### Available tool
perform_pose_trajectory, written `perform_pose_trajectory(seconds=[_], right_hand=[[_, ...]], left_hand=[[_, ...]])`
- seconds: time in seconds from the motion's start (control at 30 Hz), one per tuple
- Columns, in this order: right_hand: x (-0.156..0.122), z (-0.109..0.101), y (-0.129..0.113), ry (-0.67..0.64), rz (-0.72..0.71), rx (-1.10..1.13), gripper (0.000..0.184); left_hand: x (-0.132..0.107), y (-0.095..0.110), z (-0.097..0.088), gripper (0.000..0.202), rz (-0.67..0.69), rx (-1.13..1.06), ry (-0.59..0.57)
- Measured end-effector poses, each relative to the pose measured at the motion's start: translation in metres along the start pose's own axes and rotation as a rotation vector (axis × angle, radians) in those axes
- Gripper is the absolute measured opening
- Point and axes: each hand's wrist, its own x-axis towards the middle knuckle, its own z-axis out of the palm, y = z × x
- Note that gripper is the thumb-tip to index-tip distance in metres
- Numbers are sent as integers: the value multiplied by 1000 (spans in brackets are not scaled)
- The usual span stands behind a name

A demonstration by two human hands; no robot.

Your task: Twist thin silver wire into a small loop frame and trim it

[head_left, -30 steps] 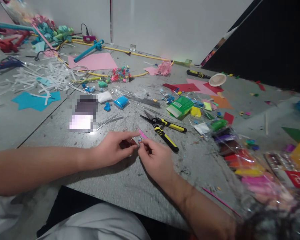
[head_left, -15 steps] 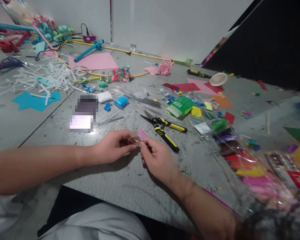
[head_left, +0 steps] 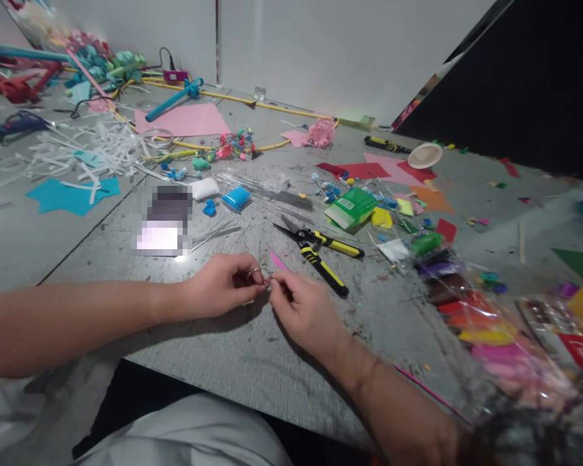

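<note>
Between the thumb and fingers of my left hand [head_left: 223, 285] is a thin wire bent into a loop [head_left: 253, 273]. My right hand [head_left: 304, 304] pinches the same wire at its right side, fingertips almost touching those of the left. The pinched part is mostly hidden by the fingers. Just beyond my right fingertips lies a narrow pink strip [head_left: 278, 260]. Pruning shears [head_left: 315, 246] with black and yellow handles rest open behind my right hand. Loose cut wires [head_left: 218, 234] lie behind my left hand.
A pixelated dark rectangle [head_left: 168, 210] lies left of blue [head_left: 236, 198] and white clay packets. Long wires [head_left: 282, 194] stretch behind the shears. A green packet [head_left: 352, 207] and colourful clay bags [head_left: 490, 323] cover the right. White paper strips [head_left: 102, 145] lie far left.
The wire loop has turned and now shows less between my hands. My right fingertips have shifted slightly left on the wire, closer to my left fingers. The things on the table stay put.
</note>
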Motion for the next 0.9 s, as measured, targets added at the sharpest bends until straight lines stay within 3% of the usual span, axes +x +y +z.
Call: perform_pose_trajectory(seconds=[0.27,0.5,0.6,0.67,0.73,0.83,0.9], right_hand=[[2,-2,-3,-11,71,119,21],[2,0,-1,-28,123,205,16],[3,3,0,-41,149,247,18],[4,4,2,-44,172,284,19],[4,5,3,-38,184,305,21],[4,5,4,-30,164,305,21],[5,5,5,-38,140,296,21]], left_hand=[[3,-4,0,24,17,-63,-1],[2,-4,1,20,48,71,-12],[0,5,-6,17,49,165,-47],[-1,17,-23,20,73,276,-75],[-3,30,-52,25,150,481,-110],[-8,39,-108,27,134,795,55],[-13,34,-144,35,66,957,113]])
